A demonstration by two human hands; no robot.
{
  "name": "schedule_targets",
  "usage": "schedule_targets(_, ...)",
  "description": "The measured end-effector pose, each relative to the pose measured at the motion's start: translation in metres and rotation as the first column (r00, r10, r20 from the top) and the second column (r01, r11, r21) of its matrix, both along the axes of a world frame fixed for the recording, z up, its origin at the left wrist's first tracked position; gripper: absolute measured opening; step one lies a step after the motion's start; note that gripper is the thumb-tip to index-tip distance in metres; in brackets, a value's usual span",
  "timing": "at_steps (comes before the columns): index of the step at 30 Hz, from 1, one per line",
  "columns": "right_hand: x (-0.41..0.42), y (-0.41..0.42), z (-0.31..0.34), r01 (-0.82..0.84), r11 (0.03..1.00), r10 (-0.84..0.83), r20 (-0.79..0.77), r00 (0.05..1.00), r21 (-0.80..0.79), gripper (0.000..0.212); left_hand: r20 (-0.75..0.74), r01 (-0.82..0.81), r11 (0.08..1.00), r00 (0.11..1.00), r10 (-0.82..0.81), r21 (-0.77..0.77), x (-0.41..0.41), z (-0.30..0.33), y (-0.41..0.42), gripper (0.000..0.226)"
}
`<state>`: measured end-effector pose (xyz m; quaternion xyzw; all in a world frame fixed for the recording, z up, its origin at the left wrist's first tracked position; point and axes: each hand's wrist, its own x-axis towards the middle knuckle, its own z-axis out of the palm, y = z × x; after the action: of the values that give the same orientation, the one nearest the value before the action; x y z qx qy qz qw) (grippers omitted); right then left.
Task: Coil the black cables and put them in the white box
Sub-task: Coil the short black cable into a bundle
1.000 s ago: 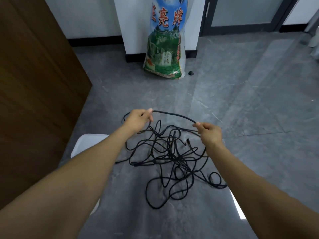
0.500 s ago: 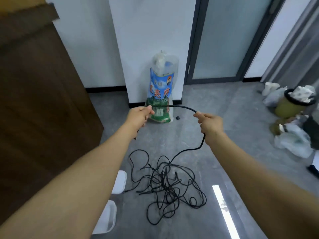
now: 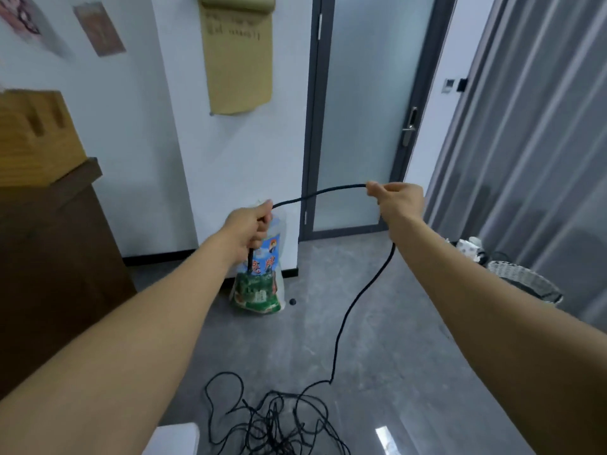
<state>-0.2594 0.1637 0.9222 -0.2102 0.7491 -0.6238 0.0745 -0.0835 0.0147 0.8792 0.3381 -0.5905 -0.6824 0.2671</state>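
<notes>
A black cable [image 3: 320, 191] stretches in the air between my two hands. My left hand [image 3: 248, 226] grips one end of it, with a short length hanging below the fist. My right hand [image 3: 395, 200] pinches the cable farther along, higher and to the right. From there the cable drops to a tangled heap of black cables [image 3: 272, 421] on the grey floor at the bottom centre. A corner of the white box [image 3: 172, 440] shows at the bottom edge, left of the heap.
A printed plastic sack [image 3: 259, 284] leans against the white wall ahead. A dark wooden cabinet [image 3: 49, 257] stands at the left. A glass door [image 3: 361, 126] is ahead, grey curtains at the right, and a mesh bin [image 3: 522, 284] with rubbish sits at the right.
Both hands have risen well above the floor with the cable, the right higher than the left. The view has tilted up, so the heap and the box now lie at the bottom edge.
</notes>
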Motion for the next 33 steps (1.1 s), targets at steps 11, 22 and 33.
schedule_targets(11,-0.015,0.052,-0.003,0.062,0.993,-0.030,-0.284,0.958,0.103,0.015,-0.513,-0.097,0.981,0.841,0.172,0.171,-0.018,0.083,0.011,0.030)
schedule_targets(22,0.016,0.055,0.066,0.026,0.788,0.521,-0.688,0.506,0.616,0.018,0.181,0.195,0.281,0.981,-0.073,-0.940,-0.075,0.094,0.083,0.030)
schedule_targets(33,0.006,0.086,0.100,-0.048,0.848,0.476,-0.718,0.508,0.528,0.016,0.313,0.343,0.189,0.934,-0.171,-0.920,-0.074,0.110,0.103,0.035)
